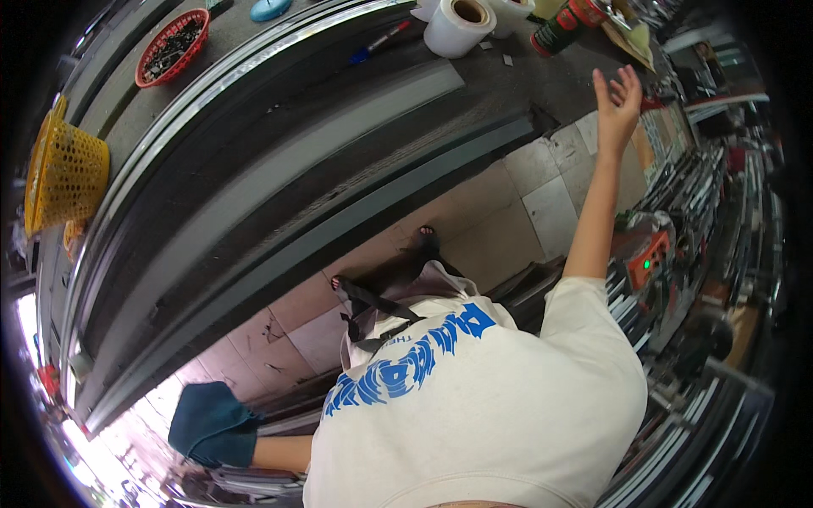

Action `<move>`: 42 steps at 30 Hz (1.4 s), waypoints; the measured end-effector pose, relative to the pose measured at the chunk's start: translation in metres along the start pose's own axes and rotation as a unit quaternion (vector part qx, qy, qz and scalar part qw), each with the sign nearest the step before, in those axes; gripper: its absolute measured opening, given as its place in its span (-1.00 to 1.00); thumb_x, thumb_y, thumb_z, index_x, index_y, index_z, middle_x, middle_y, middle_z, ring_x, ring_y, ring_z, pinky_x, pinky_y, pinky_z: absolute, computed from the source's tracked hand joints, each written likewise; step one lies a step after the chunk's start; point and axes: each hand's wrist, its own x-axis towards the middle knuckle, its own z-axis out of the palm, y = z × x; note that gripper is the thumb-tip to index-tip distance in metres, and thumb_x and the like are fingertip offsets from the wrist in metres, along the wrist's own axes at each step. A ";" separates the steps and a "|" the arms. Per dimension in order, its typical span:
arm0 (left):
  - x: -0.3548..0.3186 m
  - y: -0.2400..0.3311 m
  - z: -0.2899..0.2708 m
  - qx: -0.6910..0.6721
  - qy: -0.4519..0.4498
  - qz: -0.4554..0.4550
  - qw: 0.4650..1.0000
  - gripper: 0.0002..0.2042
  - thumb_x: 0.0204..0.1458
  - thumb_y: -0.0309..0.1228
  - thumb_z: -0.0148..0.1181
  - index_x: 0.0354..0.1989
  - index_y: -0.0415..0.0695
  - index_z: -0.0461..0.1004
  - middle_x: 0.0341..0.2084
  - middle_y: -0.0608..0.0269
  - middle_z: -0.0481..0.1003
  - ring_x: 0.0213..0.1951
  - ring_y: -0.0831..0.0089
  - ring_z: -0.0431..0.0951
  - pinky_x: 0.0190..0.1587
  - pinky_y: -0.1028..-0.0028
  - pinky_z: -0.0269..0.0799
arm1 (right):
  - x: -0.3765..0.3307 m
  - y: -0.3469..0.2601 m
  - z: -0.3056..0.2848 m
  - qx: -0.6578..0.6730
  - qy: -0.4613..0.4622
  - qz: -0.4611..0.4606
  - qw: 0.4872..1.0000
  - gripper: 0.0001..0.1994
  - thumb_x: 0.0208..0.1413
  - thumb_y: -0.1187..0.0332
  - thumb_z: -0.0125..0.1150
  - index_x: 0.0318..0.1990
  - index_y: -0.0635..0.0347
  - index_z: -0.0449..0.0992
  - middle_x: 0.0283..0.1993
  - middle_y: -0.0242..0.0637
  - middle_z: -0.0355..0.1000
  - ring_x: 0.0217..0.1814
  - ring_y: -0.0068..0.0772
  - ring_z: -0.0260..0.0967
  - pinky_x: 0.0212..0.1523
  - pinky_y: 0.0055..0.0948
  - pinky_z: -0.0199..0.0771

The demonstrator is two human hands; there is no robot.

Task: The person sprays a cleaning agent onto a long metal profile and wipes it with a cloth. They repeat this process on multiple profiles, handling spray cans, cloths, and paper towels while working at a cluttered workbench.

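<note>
The left hand is hiding under a dark blue-green cloth [212, 423] at the near left, so I cannot tell if its fingers are gripping or lying flat. The cloth is covering the hand right down to the wrist, and the bare left arm [284, 454] is poking out of it. The right hand [622, 102] is stretching out to the far right by the table [542, 89], with its fingers spreading apart and bending a little. Just past that hand, a dark green and red can [559, 35] is sitting on the table. A white roll [457, 30] is standing to the left of the can, and a red and blue pen [379, 44] is lying beside it. Long grey bars [364, 118] are running along the table. Farther left, a red basket [174, 48] is holding lots of small dark bits, and a yellow basket [72, 173] is sitting at the left end. Two feet [425, 231] are standing on the tile floor [487, 216]. On the right, an orange box [649, 261] is showing a green light, and many long strips [686, 461] are lying in piles.
</note>
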 end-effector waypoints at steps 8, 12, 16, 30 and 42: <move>-0.095 0.025 0.112 0.006 -0.013 -0.051 0.999 -0.47 0.33 -0.31 -0.05 0.41 -0.23 0.06 0.17 -0.04 0.32 0.20 0.22 0.36 0.32 0.28 0.24 | 0.136 0.075 0.114 0.007 0.091 -0.139 0.986 0.30 -0.28 -0.11 0.64 0.42 0.51 -0.14 0.40 0.27 0.02 0.44 0.19 0.10 0.37 -0.06 0.21; -0.118 0.037 0.136 0.020 -0.026 -0.061 0.998 -0.47 0.33 -0.30 -0.06 0.41 -0.23 0.07 0.21 -0.07 0.31 0.23 0.20 0.34 0.34 0.26 0.22 | 0.133 0.078 0.130 0.098 0.137 -0.151 0.974 0.19 -0.23 -0.04 0.63 0.41 0.42 -0.06 0.40 0.24 0.04 0.45 0.13 0.10 0.41 -0.06 0.15; -0.126 0.047 0.143 0.055 -0.080 -0.037 0.995 -0.47 0.33 -0.29 -0.06 0.41 -0.22 0.08 0.24 -0.10 0.30 0.27 0.17 0.33 0.36 0.23 0.20 | 0.130 0.058 0.111 0.021 0.159 -0.245 0.956 0.02 -0.15 0.26 0.59 0.42 0.29 0.02 0.36 0.06 0.17 0.39 -0.09 0.21 0.36 -0.12 0.25; -0.107 0.064 0.090 -0.551 -0.246 -0.076 0.794 -0.30 0.34 0.13 -0.35 0.49 -0.09 -0.09 0.46 -0.13 -0.04 0.41 -0.01 0.13 0.44 0.06 0.05 | -0.179 -0.178 -0.023 0.419 -0.586 -0.297 0.627 -0.44 -0.41 0.33 0.61 -0.07 -0.22 0.66 0.17 -0.14 0.37 0.03 -0.15 0.50 -0.03 -0.25 0.60; -0.074 0.042 0.042 -0.631 -0.259 -0.121 0.721 -0.24 0.29 0.22 -0.29 0.50 -0.04 -0.11 0.45 -0.16 -0.05 0.42 -0.02 0.09 0.45 0.06 0.04 | -0.288 -0.244 0.009 0.386 -0.487 -0.308 0.720 -0.28 -0.44 0.45 0.58 0.08 -0.19 0.56 0.11 -0.12 0.37 -0.03 -0.09 0.51 -0.12 -0.23 0.62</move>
